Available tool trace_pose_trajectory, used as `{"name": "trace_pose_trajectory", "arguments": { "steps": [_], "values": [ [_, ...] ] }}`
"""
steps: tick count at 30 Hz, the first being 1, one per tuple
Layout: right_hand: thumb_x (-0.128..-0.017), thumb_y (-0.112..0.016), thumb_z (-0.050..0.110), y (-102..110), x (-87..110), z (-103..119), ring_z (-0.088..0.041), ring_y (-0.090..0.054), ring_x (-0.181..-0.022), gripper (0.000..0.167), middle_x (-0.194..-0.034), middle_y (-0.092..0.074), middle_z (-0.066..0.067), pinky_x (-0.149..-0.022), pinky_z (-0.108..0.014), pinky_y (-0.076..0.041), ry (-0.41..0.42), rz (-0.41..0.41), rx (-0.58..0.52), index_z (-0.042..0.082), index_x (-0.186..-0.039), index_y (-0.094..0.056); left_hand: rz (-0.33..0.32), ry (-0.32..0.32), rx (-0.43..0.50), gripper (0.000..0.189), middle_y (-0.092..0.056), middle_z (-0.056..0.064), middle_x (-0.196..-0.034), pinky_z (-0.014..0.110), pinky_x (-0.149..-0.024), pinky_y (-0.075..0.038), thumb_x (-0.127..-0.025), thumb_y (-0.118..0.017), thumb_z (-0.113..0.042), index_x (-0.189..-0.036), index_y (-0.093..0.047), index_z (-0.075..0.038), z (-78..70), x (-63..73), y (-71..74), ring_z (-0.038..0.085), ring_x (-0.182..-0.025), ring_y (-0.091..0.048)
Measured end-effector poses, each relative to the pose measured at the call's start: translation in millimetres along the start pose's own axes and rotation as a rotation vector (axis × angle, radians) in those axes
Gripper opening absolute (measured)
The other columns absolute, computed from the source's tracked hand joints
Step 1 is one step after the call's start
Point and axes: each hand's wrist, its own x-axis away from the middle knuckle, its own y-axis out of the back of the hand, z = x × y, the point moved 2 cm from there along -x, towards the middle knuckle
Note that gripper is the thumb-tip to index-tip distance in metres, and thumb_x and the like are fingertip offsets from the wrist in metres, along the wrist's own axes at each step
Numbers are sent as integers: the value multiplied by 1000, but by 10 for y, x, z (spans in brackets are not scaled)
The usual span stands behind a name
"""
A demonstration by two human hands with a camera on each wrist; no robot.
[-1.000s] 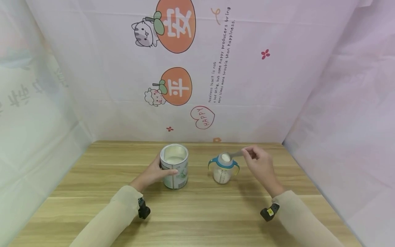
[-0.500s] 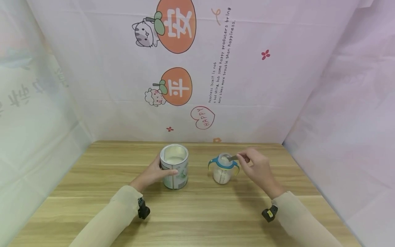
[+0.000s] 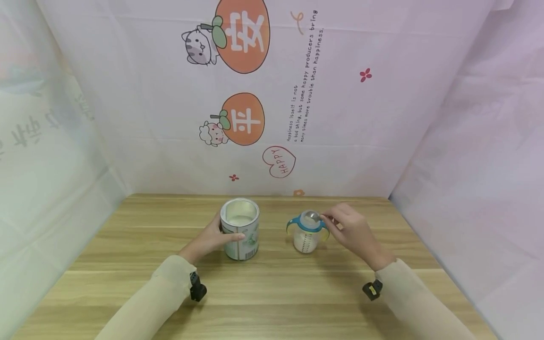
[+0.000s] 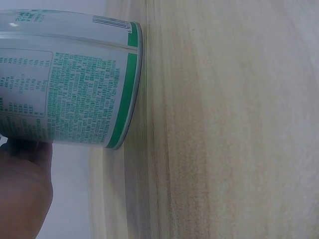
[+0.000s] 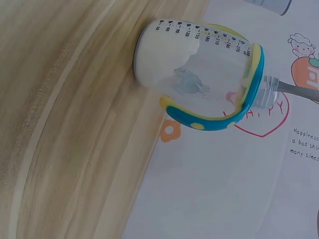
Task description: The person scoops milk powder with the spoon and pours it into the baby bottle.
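Note:
My left hand (image 3: 212, 240) grips a milk powder can (image 3: 248, 241) from its left side, thumb across the front. The can is upright and lidless, with pale powder inside; its green-and-white label (image 4: 84, 89) fills part of the left wrist view. To its right stands a baby bottle (image 3: 305, 241) with blue-and-yellow handles, its mouth uncovered. White powder (image 5: 164, 57) lies in its lower part. My right hand (image 3: 352, 231) pinches a metal spoon (image 3: 313, 216) at the bottle's mouth; the bowl shows bare metal. In the right wrist view the spoon's handle (image 5: 299, 91) sticks out of the bottle neck.
Both vessels stand on a wooden table (image 3: 272, 293), toward its back edge. A printed cloth (image 3: 340, 118) hangs behind, and pale cloth walls close off both sides. Each wrist carries a small black camera.
My right hand has moved a little left, toward the bottle. The spoon, heaped with white powder a second ago, has tipped over at the mouth and shows bare metal. My left hand stays put.

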Motion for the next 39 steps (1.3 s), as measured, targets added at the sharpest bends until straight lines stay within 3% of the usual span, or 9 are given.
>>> {"name": "trace_pose_trajectory", "arguments": {
  "steps": [7, 14, 28, 31, 36, 39],
  "values": [
    [-96, -67, 13, -4, -37, 24, -14, -59, -72, 11, -82, -64, -2, -60, -22, -52, 121, -3, 24, 4, -90, -69, 5, -7, -1, 102, -40, 13, -150, 61, -114, -24, -82, -85, -32, -157, -17, -33, 2, 1, -5, 35, -140, -36],
    [-106, -53, 24, 2, -75, 53, -14, -53, -68, 31, -80, -60, -1, -57, -24, -48, 197, -14, 56, 4, -90, -70, 2, -16, 0, 101, -42, 11, -149, 61, -114, -24, -82, -85, -31, -157, -18, -34, -12, 2, -7, 33, -139, -37],
    [-104, -54, 20, 6, -98, 64, -12, -53, -69, 27, -81, -61, 0, -57, -21, -48, 261, -41, 57, 4, -90, -72, -2, -30, -5, 99, -43, 13, -148, 60, -114, -25, -82, -85, -28, -157, -20, -28, -41, 13, 1, 34, -138, -38],
    [-105, -53, 22, 12, -94, 66, -12, -54, -69, 30, -81, -62, -1, -58, -21, -49, 238, -36, 45, 4, -90, -71, -8, -28, -7, 98, -43, 13, -148, 60, -113, -25, -82, -86, -28, -156, -22, -28, -45, 10, 8, 34, -138, -39],
    [-105, -54, 24, 40, -77, 24, -13, -60, -71, 29, -83, -65, -2, -62, -18, -52, 122, -50, -4, 4, -92, -70, -15, 2, -15, 101, -42, 12, -148, 61, -113, -25, -80, -87, -31, -157, -20, -27, -55, 27, 4, 34, -138, -38],
    [-101, -60, 19, 54, -60, -11, -13, -61, -71, 20, -83, -66, -2, -63, -17, -53, 68, -65, -15, 3, -94, -71, -16, 4, -16, 102, -43, 11, -148, 60, -113, -26, -79, -87, -32, -156, -21, -28, -58, 24, 2, 33, -138, -38]
  ]
}}
